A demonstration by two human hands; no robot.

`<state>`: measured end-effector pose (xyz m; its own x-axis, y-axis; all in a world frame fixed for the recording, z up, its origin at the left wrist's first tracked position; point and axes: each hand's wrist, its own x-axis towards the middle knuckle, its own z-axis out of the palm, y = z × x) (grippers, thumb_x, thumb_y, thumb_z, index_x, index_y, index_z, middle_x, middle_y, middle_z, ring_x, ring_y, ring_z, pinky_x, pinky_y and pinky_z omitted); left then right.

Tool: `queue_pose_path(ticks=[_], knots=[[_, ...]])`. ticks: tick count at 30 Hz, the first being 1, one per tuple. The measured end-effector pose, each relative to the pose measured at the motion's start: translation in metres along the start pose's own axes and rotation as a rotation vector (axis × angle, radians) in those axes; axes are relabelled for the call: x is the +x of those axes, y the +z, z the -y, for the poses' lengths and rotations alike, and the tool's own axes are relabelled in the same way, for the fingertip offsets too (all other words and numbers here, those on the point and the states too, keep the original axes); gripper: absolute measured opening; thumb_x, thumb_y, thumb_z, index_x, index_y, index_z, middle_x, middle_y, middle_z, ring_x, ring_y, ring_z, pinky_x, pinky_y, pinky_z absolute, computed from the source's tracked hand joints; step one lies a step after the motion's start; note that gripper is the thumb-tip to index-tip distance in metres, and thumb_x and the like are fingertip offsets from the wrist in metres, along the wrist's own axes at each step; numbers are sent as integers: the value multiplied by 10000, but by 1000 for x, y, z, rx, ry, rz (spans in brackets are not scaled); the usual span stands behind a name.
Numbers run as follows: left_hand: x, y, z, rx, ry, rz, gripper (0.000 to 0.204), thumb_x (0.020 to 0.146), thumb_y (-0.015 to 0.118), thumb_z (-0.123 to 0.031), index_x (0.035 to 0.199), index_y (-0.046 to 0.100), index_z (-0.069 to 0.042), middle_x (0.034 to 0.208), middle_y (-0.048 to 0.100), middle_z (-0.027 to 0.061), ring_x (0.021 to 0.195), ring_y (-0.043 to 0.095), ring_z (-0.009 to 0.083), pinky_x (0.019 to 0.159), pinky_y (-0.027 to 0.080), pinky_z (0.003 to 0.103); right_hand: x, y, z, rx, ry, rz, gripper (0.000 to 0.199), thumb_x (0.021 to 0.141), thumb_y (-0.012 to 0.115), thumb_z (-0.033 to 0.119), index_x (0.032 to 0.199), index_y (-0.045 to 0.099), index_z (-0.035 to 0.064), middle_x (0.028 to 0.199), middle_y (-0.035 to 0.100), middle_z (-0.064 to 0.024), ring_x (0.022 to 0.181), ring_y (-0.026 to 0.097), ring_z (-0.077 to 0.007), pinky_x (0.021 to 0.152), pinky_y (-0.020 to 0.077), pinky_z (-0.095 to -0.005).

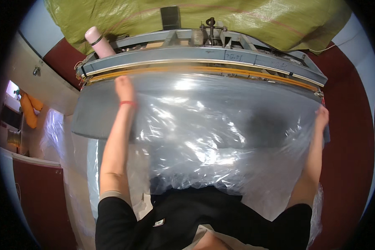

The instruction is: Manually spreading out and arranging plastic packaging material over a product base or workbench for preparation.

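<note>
A wide sheet of clear plastic film (191, 121) stretches between my two hands over a grey work surface (93, 108). At its far left corner, my left hand (124, 87) is closed on the film edge, close to the orange strip (175, 70) of the machine. My right hand (322, 116) grips the film's other side at the right end of the surface. Wrinkles and bright reflections cover the film, which hangs down toward my body. Behind the strip runs the machine's grey metal frame (204, 54).
A pink bottle (99, 42) stands on the frame's left end. A metal clamp-like fitting (211, 31) rises at the back, before a yellow-green tarp (254, 18). More clear plastic (53, 129) lies at the left, near an open doorway. A dark red wall panel (348, 137) is at the right.
</note>
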<state>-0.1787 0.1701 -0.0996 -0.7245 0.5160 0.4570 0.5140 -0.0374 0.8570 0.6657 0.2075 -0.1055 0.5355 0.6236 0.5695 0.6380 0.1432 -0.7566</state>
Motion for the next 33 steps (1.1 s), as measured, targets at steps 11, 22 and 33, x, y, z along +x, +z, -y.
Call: queue_pose_path(ticks=[11, 22, 33], knots=[[49, -15, 15, -239, -115, 33, 163, 854, 533, -178, 748, 478, -67, 625, 510, 5, 522, 443, 70, 488, 374, 203, -1, 138, 51, 140, 89, -38, 206, 774, 660, 199, 751, 541, 33, 625, 528, 5, 554, 458, -67, 529, 389, -208], [78, -40, 17, -537, -430, -40, 171, 879, 430, -152, 814, 506, -13, 660, 544, 65, 544, 539, 156, 488, 482, 304, 6, 119, 105, 431, 320, 26, 139, 832, 546, 178, 806, 559, 41, 637, 539, -24, 583, 517, -100, 484, 416, -223], [8, -92, -32, -318, -508, 537, 215, 878, 465, -221, 844, 577, -40, 687, 575, 49, 576, 540, 134, 500, 413, 248, -112, -41, 154, -142, -82, 280, 371, 829, 598, 186, 571, 401, 7, 529, 342, 8, 537, 313, -67, 481, 280, -267]])
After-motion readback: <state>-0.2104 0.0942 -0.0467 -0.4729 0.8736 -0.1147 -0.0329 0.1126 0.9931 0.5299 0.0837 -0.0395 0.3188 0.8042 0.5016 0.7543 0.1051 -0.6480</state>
